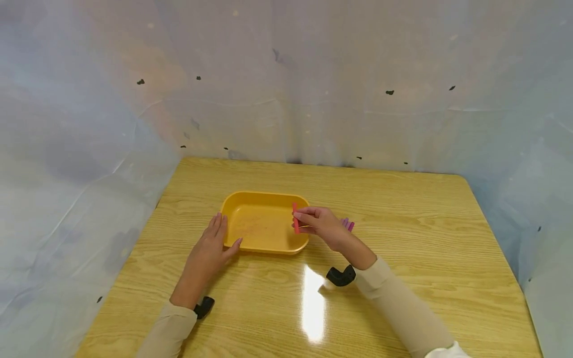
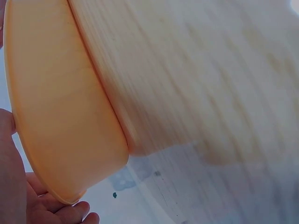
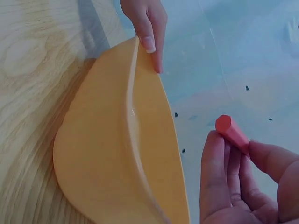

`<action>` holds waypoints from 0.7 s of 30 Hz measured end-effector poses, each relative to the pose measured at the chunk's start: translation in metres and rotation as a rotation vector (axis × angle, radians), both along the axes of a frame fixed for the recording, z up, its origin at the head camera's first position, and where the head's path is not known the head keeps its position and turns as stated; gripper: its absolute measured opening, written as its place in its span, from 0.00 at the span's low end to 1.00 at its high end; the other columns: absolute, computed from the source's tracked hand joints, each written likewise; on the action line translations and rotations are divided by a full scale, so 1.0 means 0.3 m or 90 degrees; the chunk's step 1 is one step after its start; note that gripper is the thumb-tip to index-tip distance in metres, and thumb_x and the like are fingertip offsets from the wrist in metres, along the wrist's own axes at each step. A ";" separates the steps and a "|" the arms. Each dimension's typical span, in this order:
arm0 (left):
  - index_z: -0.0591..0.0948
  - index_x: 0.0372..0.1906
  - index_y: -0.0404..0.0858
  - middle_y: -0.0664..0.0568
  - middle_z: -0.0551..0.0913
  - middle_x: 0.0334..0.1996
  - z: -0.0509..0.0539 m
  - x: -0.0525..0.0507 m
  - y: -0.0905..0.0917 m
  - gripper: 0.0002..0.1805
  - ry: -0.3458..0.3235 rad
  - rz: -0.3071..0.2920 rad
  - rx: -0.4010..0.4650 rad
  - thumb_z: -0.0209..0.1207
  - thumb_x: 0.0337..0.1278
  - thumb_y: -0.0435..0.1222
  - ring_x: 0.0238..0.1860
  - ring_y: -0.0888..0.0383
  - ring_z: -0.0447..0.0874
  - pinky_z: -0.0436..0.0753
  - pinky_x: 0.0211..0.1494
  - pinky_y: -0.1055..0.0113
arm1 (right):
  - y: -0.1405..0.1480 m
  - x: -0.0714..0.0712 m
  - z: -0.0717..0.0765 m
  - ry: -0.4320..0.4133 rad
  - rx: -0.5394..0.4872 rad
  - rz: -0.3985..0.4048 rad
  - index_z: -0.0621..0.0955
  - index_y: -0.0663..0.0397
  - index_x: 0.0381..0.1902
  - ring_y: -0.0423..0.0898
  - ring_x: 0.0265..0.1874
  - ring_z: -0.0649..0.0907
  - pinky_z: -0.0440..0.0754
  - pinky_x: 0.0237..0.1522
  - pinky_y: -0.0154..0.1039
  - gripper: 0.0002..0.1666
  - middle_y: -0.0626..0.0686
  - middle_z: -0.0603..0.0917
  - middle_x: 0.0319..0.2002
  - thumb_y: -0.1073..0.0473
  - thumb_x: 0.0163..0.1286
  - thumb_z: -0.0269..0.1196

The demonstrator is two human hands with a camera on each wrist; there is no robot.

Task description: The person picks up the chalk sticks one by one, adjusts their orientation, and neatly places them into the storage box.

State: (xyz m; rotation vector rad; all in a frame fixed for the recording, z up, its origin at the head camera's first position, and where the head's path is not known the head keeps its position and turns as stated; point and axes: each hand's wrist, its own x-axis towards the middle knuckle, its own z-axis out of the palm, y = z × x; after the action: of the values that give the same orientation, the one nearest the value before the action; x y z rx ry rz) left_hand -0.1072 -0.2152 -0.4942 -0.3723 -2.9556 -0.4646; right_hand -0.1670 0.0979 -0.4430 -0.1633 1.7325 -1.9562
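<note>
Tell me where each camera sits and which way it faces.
Head: worn on the head, facing forward and down at the wood-grain tabletop and orange-yellow tray; the left hand, right hand and both sleeves show.
Left wrist: worn on the left wrist, facing the tray's outer wall close up; part of the left hand shows at lower left.
Right wrist: worn on the right wrist, facing the tray from outside; the right hand shows, a red hexagonal stick in its grip, with the left hand beyond.
Shared: head and right wrist both show the tray, stick and both hands.

On my feed, a wood-grain bench (image 1: 425, 223) catches bright glare (image 1: 313, 308); pale, dark-flecked sheeting (image 1: 331, 64) hangs behind.
</note>
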 end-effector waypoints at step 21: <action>0.54 0.69 0.26 0.33 0.52 0.69 -0.008 -0.018 -0.002 0.49 0.006 0.004 0.000 0.42 0.61 0.63 0.69 0.42 0.50 0.59 0.66 0.48 | -0.174 -0.075 -0.012 -0.053 -0.012 -0.026 0.73 0.77 0.53 0.52 0.42 0.83 0.81 0.43 0.40 0.23 0.68 0.78 0.46 0.61 0.69 0.56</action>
State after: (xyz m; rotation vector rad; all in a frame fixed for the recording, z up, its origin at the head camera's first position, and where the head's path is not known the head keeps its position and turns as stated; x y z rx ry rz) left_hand -0.1125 -0.2159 -0.4964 -0.3630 -2.9469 -0.4619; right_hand -0.1894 0.0456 -0.4465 -0.0536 1.6770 -1.9802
